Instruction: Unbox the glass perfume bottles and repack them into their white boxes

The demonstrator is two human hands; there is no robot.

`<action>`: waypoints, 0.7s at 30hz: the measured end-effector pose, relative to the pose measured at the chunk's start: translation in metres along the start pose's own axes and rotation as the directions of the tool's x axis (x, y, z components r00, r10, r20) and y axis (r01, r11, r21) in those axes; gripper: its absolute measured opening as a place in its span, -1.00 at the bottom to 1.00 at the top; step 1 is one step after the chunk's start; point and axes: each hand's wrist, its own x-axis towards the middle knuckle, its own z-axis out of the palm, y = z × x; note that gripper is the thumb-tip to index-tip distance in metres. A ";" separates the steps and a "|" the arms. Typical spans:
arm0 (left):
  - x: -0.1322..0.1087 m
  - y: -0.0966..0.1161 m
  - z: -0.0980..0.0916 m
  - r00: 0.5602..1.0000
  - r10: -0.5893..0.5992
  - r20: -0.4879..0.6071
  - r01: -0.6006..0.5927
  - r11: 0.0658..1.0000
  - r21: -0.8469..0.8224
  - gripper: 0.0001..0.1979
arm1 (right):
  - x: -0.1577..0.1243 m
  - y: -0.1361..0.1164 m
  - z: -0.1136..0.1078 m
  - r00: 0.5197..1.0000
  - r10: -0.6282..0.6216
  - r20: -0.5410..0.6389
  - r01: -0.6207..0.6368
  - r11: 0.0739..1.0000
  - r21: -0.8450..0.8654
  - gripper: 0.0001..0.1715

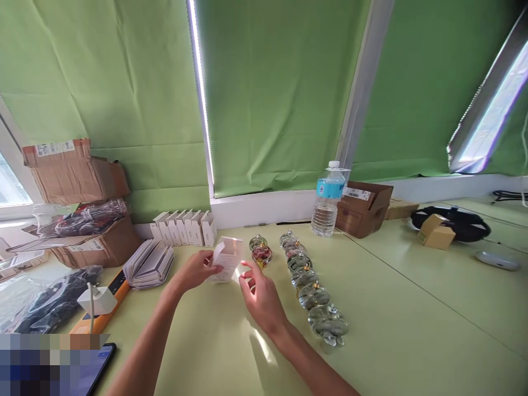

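My left hand (197, 270) grips a small white carton (226, 258) with its flap open, held just above the pale green table (404, 308). My right hand (259, 294) is beside the carton's right side, fingers curled near its lower corner; I cannot make out anything in them. Just right of the carton lies a small glass perfume bottle with a red tint (260, 252). A row of several clear glass bottles with gold tops (309, 286) runs diagonally to the right of my right hand.
Several upright white cartons (185, 227) and a stack of flat cartons (149, 265) sit at left. Open cardboard boxes (78, 209), a water bottle (328, 199), a brown box (363, 209), a phone (93, 366) and a charger (98, 300) are also here.
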 end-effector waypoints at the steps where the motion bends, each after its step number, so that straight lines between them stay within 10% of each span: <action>1: 0.002 -0.004 0.000 0.999 -0.011 -0.041 0.012 1.000 0.024 -0.69 | -0.003 -0.001 0.002 1.000 -0.005 0.021 0.006 1.000 -0.024 -0.65; 9: 0.011 -0.033 0.045 0.939 -0.164 -0.302 0.175 0.985 0.010 -0.73 | -0.025 -0.005 0.012 0.949 -0.101 0.297 0.194 0.934 -0.300 -0.78; 21: 0.022 -0.040 0.063 0.933 -0.299 -0.202 0.206 0.900 -0.383 -0.64 | -0.023 -0.003 0.005 0.935 -0.151 0.320 0.268 0.893 -0.361 -0.81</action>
